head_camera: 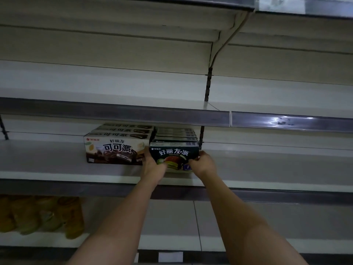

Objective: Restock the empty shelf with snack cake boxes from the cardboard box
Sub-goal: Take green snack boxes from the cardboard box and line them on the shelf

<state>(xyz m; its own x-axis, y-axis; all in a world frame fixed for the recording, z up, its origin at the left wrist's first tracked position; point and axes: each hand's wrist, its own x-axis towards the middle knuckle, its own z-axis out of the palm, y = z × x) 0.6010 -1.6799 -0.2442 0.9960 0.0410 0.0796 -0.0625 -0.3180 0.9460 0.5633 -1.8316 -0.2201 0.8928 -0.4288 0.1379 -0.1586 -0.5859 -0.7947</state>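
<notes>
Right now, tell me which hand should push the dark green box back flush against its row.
Right, probably. The right hand grips the dark green box at its outer end, with open shelf beside it. The left hand is wedged between that box and the brown box, leaving it little room.

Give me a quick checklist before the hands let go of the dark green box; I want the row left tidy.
1. Both hands on it: ok. The left hand and right hand grip the dark green snack cake box at its two ends.
2. Box upright, front facing out: ok.
3. In line with the green boxes behind: ok, it sits in front of that row.
4. Close beside the brown-and-white cocoa cake boxes: ok, though the left hand covers the gap.
5. Base flat on the grey metal shelf: cannot tell, hands hide the bottom edge.
6. Room to the right for more: ok.
</notes>
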